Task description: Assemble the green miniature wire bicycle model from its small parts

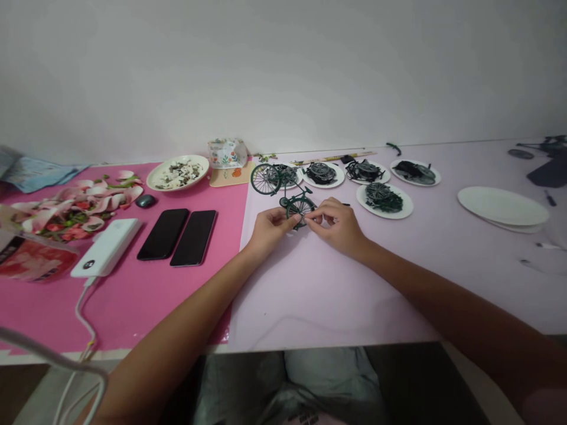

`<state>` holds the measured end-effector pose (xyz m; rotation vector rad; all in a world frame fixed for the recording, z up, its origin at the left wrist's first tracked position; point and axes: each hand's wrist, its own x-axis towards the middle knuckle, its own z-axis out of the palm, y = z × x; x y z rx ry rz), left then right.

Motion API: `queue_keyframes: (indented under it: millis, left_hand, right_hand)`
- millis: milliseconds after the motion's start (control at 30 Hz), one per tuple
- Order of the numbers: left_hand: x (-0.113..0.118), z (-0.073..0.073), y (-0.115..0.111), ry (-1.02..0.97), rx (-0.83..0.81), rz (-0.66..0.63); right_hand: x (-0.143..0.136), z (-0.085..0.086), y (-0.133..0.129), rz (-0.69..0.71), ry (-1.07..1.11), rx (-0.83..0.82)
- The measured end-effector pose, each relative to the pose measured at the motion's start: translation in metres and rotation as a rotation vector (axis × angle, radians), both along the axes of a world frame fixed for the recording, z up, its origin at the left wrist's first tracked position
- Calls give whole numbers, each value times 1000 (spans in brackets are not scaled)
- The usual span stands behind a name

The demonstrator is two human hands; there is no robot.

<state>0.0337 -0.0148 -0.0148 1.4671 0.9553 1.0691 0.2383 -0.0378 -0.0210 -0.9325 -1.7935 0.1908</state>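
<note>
A small dark green model bicycle (283, 201) stands tilted over the pale table, one wheel toward the back left and the other near me. My left hand (269, 230) is closed on the near wheel from the left, thumb and fingers pinching around it. From the right, my right hand (340, 226) is closed in a pinch, its fingertips at the hub of that same wheel. A thin dark-ended tool (346, 205) sticks out behind the right hand; most of it is hidden by the fingers. What lies between the fingertips is too small to tell.
Several plates, one a white plate (384, 215), hold dark bicycle parts behind my hands. Stacked white plates (502, 205) lie right. On the pink cover are two phones (194, 239), a white power bank (106, 248) with a cable, flower petals (84, 203) and a bowl (153, 182).
</note>
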Motion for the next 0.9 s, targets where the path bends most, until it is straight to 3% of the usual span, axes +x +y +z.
queue_keyframes:
  millis: [367, 900]
  left_hand:
    - [0, 7, -3, -31, -64, 12]
    - [-3, 7, 3, -153, -177, -89]
  right_hand:
    - [0, -2, 0, -28, 48, -23]
    - [-1, 3, -2, 16, 51, 6]
